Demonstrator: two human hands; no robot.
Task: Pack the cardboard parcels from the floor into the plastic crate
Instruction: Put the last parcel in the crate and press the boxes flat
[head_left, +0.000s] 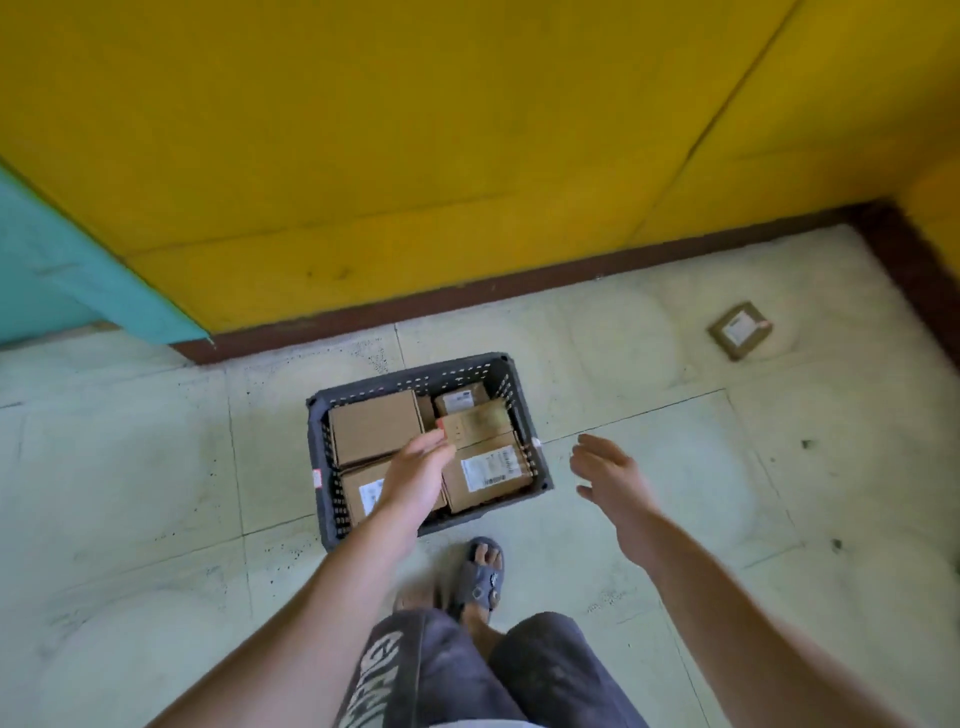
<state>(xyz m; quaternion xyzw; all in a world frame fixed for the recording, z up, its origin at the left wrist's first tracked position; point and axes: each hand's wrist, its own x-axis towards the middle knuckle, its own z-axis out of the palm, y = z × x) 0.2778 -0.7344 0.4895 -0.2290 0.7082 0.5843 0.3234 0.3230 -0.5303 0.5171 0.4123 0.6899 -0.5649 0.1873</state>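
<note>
A dark grey plastic crate (318, 447) stands on the floor in front of my feet. It holds several cardboard parcels: a large plain one (375, 426) at the back left, a labelled one (485, 475) at the front right, and a small one (461, 400) at the back. My left hand (415, 467) reaches over the crate, and its fingertips pinch the corner of a small blurred parcel (478, 426) just above the others. To the right of the crate my right hand (608, 473) hovers with spread fingers and holds nothing. One more labelled parcel (740, 331) lies on the floor at the far right.
Pale floor tiles (156, 467) surround the crate. A yellow wall (415, 156) with a dark brown skirting (467, 296) runs behind it and turns a corner at the right. A turquoise panel (62, 270) is at the left. My sandalled foot (480, 571) is just before the crate.
</note>
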